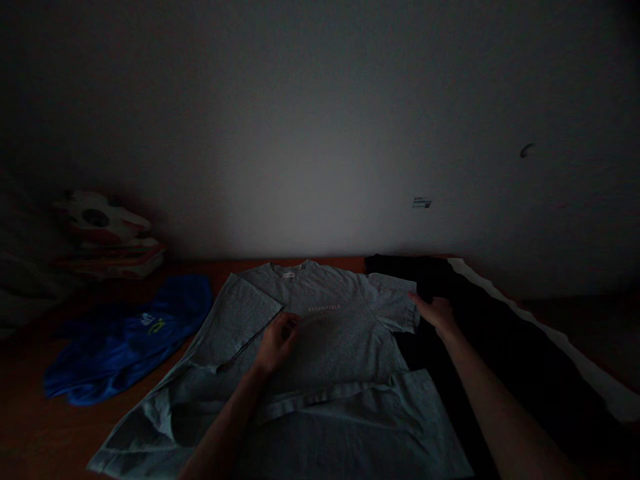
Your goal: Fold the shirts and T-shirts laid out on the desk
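A grey short-sleeved T-shirt (320, 340) with the word ESSENTIALS across its chest lies spread out, its collar towards the wall. Its left sleeve lies angled inward over the body, and its lower part is creased and folded over in layers. My left hand (277, 340) is at the corner of that sleeve, fingers curled in a pinch against the cloth; the exact grip is dim. At the outer end of the right sleeve, my right hand (436, 313) grips the hem between thumb and fingers.
A crumpled blue garment (145, 333) lies to the left on the brown surface (30, 413). Behind it, a white-and-red object (105, 217) sits on a box-like thing (120, 260). Black cloth (500, 353) with a white edge covers the right side. A pale wall (310, 133) stands behind.
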`<state>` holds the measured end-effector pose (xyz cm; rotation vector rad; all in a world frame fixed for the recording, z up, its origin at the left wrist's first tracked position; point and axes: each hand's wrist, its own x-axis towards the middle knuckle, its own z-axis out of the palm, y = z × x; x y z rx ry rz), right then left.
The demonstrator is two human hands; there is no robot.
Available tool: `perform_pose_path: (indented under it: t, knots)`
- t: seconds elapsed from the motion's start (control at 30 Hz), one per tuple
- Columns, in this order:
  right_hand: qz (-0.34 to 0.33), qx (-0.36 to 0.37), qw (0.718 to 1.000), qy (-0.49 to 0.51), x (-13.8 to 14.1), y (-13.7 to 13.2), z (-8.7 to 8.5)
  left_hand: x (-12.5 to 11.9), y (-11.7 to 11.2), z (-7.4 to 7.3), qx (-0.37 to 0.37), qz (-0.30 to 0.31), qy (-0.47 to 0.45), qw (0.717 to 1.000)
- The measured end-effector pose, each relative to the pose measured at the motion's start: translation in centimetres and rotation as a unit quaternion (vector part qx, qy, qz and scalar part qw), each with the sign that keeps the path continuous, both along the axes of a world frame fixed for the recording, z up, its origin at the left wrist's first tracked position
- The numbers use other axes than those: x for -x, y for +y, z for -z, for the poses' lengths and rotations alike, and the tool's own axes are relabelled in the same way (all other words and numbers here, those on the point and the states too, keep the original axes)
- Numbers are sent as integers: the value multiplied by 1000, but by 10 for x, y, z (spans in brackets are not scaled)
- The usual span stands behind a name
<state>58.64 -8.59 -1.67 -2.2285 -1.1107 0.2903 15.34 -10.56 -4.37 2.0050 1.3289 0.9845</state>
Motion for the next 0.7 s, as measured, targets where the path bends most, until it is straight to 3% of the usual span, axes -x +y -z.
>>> perform_pose_path:
  t: [0.1, 0.17, 0.33, 0.5, 0.57, 0.63, 0.67, 0.7]
  knots:
    - [18, 51, 998, 26, -8, 11, 3, 2, 4, 4, 20, -29, -39, 999]
    - [13, 60, 997, 35, -4, 14, 5, 2, 3, 4, -9, -16, -21, 1000]
    - [-5, 34, 999, 33, 12, 16, 3, 2, -6, -2, -117, 111, 95, 982]
    - [-18, -23, 1000, -3, 47, 22, -18, 3, -7, 0, -101, 91, 91, 987]
    - [-57, -54, 997, -13, 73, 20, -29, 4, -6, 1, -93, 83, 92, 988]
    - [-138, -77, 987, -8, 102, 12, -38, 3, -6, 1, -94, 81, 92, 988]
    - [-201, -86, 976, 3, 116, 4, -41, 3, -6, 1, -96, 77, 91, 988]
    - [-310, -89, 946, 27, 128, -5, -42, 3, -6, 2, -98, 72, 89, 989]
